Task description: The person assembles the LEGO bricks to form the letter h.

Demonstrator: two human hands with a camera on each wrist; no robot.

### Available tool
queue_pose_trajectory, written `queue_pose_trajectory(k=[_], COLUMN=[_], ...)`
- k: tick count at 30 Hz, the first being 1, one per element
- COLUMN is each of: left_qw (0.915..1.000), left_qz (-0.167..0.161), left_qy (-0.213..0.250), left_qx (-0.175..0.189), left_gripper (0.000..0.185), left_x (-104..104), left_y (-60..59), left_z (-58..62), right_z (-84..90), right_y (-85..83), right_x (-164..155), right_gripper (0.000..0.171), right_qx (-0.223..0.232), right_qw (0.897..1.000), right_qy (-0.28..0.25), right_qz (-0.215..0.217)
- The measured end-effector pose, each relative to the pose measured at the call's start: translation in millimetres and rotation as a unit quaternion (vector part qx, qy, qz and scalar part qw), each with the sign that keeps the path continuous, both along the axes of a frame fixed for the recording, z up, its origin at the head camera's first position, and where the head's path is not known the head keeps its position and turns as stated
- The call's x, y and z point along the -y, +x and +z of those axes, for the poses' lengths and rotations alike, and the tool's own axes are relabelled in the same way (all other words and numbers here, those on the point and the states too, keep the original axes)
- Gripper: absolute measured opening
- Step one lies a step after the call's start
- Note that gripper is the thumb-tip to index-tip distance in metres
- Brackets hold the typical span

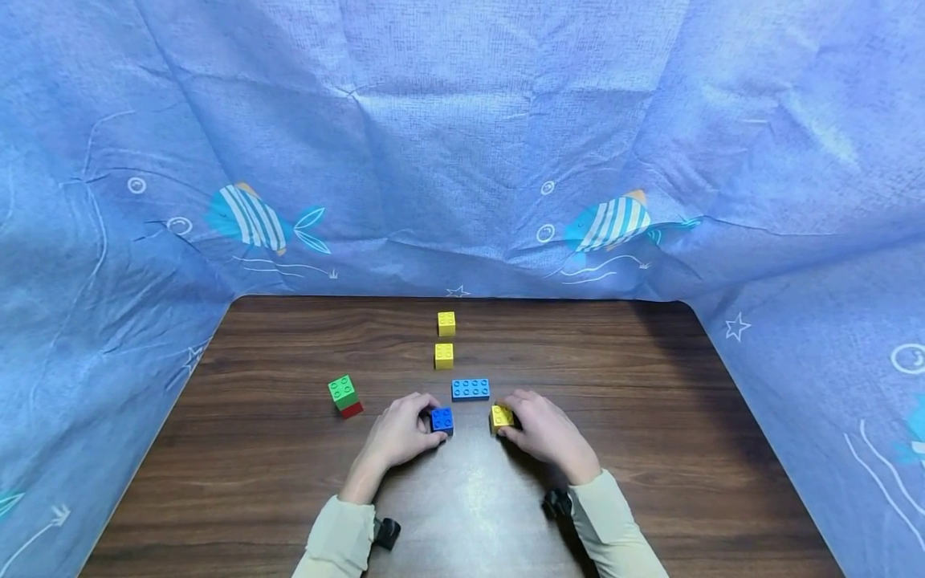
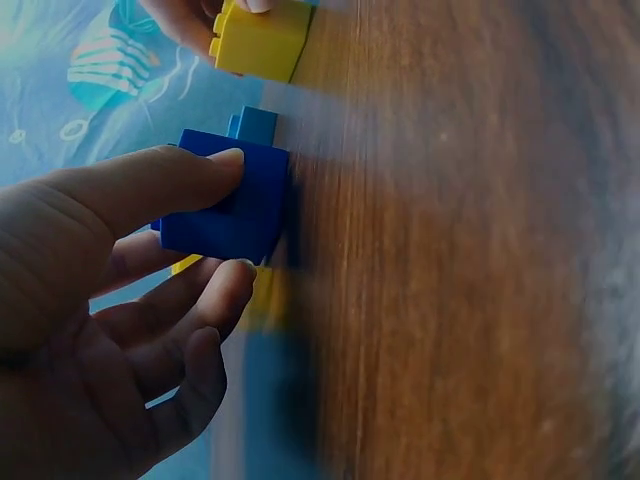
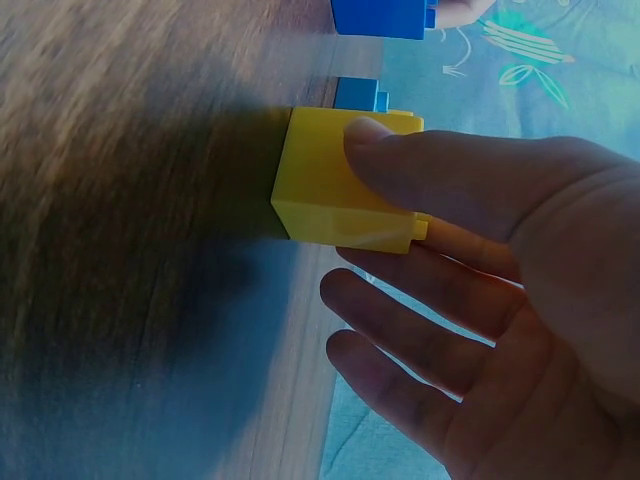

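Between thumb and fingers, my left hand (image 1: 400, 431) pinches a dark blue brick (image 1: 442, 420) on the table. The left wrist view shows the thumb across one side of that blue brick (image 2: 225, 195). My right hand (image 1: 545, 429) grips a yellow brick (image 1: 502, 418) to the right of it, its thumb on the near side of the yellow brick (image 3: 340, 175) in the right wrist view. A gap separates the two held bricks. Just behind them, apart from both hands, lies a longer light blue brick (image 1: 470, 390).
Two more yellow bricks, a nearer one (image 1: 444, 356) and a farther one (image 1: 446, 323), stand toward the back of the wooden table (image 1: 275, 490). Left of my left hand, a green brick (image 1: 343, 391) sits on a red brick (image 1: 352, 410). Blue fish-patterned cloth (image 1: 448, 160) hangs behind.
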State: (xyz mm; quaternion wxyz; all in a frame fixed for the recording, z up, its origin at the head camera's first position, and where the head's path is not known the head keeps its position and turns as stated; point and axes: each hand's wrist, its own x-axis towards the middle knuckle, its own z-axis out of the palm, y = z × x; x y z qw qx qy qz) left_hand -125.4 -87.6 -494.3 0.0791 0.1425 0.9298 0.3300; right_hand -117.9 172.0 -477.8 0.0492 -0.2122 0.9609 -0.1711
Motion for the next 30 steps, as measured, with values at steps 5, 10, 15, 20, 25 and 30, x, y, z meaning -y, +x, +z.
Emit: queue_pose_trajectory(k=[5, 10, 15, 20, 25, 30], left_qw=[0.9996, 0.9973, 0.9959, 0.996, 0.9959, 0.9961], left_qz=[-0.021, -0.061, -0.085, -0.086, -0.084, -0.083], left_qy=[0.006, 0.013, 0.011, 0.01, 0.015, 0.022], left_qx=[-0.017, -0.038, -0.029, -0.024, -0.029, -0.021], left_gripper=[0.034, 0.034, 0.035, 0.034, 0.034, 0.035], left_x=[-6.6, -18.6, -27.2, -31.7, -33.4, -34.0], left_y=[7.1, 16.4, 22.4, 25.8, 27.4, 27.4], left_z=[3.9, 7.2, 3.5, -1.5, -3.8, -3.7], right_z=[0.8, 1.2, -0.3, -2.4, -3.5, -2.7], right_y=[-0.6, -1.4, -1.5, -1.2, -1.3, -1.8], right_x=[-0.1, -0.2, 0.3, 0.2, -0.3, -1.0], right_gripper=[0.038, 0.039, 0.037, 0.035, 0.034, 0.033], right_qx=[0.003, 0.008, 0.012, 0.01, 0.006, 0.008], right_qw=[1.0, 1.0, 1.0, 1.0, 1.0, 1.0], right_qy=[-0.002, -0.006, -0.003, -0.004, -0.004, -0.003], right_qz=[0.001, -0.003, -0.002, -0.002, -0.002, -0.005])
